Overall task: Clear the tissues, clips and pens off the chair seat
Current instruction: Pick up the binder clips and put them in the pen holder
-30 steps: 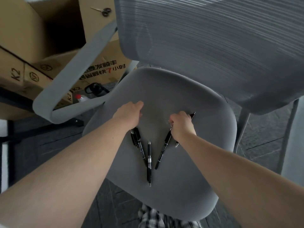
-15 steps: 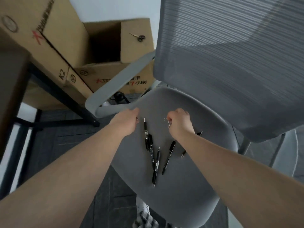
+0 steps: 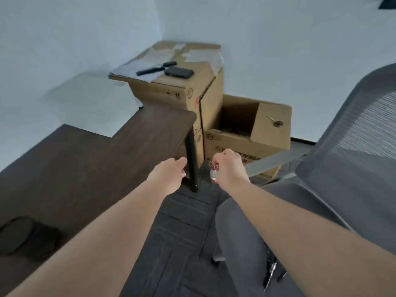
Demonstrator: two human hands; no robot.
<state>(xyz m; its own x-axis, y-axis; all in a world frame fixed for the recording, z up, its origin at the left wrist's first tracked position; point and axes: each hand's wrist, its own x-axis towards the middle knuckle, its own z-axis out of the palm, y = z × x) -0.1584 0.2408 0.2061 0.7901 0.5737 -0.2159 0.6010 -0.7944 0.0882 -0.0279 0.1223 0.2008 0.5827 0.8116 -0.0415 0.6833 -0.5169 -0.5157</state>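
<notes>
My right hand [image 3: 228,168] is raised left of the grey chair seat [image 3: 240,232], pinched shut on small wire clips [image 3: 212,165] that stick out by the thumb. My left hand [image 3: 170,175] is beside it, over the desk corner, with its fingers curled shut; anything inside it is hidden. Black pens [image 3: 271,269] still lie on the seat, partly covered by my right forearm. No tissues show.
A dark wooden desk [image 3: 85,168] with a black leg [image 3: 191,166] fills the left. Cardboard boxes [image 3: 235,138] stand against the wall, scissors [image 3: 276,122] on one flap. A small red-and-white bottle [image 3: 213,176] stands on the floor. The chair's mesh back [image 3: 353,157] is on the right.
Both hands have lifted off the seat and swung left toward the desk corner, the right one carrying the clips. My view turned left and up, away from the pens.
</notes>
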